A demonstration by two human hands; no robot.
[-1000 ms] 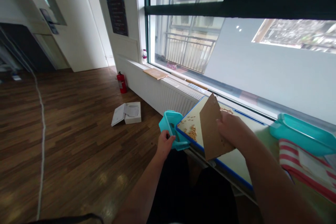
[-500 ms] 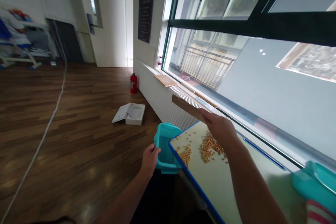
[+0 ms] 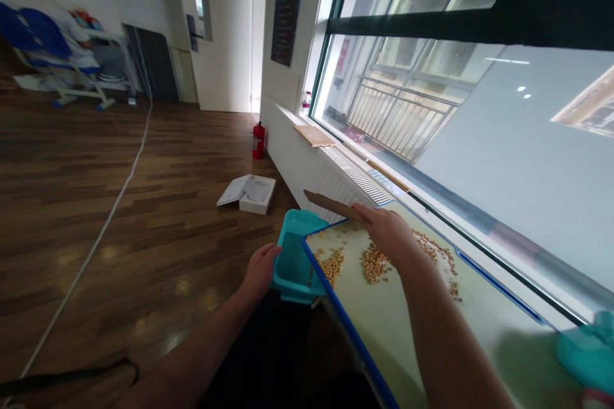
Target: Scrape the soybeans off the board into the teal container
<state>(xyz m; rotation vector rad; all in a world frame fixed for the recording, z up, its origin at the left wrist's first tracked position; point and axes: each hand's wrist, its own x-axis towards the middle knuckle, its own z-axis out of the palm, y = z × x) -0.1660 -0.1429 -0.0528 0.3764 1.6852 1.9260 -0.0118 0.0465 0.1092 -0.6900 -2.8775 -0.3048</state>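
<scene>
While working well apart from the pale cable and the opened white box on the wooden floor, pinching the left rim of a teal bin with the left hand, partly hiding that grip from view. Seemingly tucking the bin's open mouth in close at the left corner of the worktop, probably for catching anything slipping over the blue edging. Just rightward, showing a small heap of golden kernels beside that edging, with loose strays lying behind. Over the worktop's far left part, clasping a piece of cardboard in the right hand, closing the grip on its near end, not showing the thumb. Holding it nearly edge-on to the camera, likely for using the long side as a straight pusher; not being able to tell contact with the worktop. Beside that wrist, showing a second heap and, farther right, a curved scatter of kernels. At far right, presenting a teal container, presumably for keeping out of the forearm's path. Turning to writing, making out a label on the red fire extinguisher and lines on the dark poster, but reading neither; finding no legible brand.
</scene>
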